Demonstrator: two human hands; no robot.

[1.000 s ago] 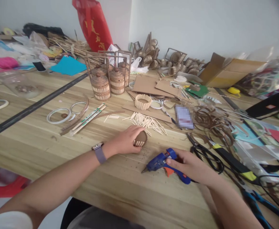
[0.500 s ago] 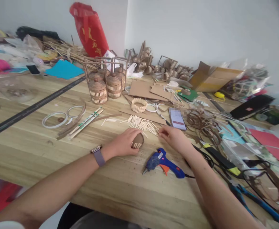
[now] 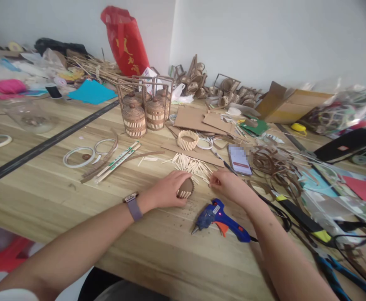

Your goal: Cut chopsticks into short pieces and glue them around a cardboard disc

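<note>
Blue plastic marks the glue gun (image 3: 223,216), which lies on its side on the wooden desk (image 3: 158,242), nozzle angled left and toward the desk's near edge, handle running off to the right, orange trigger on the near side. Beyond the glue gun and to its left, the left hand (image 3: 169,188) curves around a small brown disc (image 3: 186,185), thumb on the near side and fingers on the far side, gripping it where it rests; short pale pegs (image 3: 184,195) line the disc's near edge. Directly beyond the glue gun, the right hand (image 3: 230,184) is narrow, its fingertips drawn together; they are small and soft in this view, so I cannot tell whether a stick is pinched there. Farther beyond, and left of the glue gun, a pile of pale sticks (image 3: 192,164) fans out at mixed angles, many with the long axis slanting from far left to near right. That slant brings their ends just beside the right hand's fingertips, at the pile's right fringe. Of the two hands, the right is nearer the glue gun; the disc lies to its left, a short gap between.
</note>
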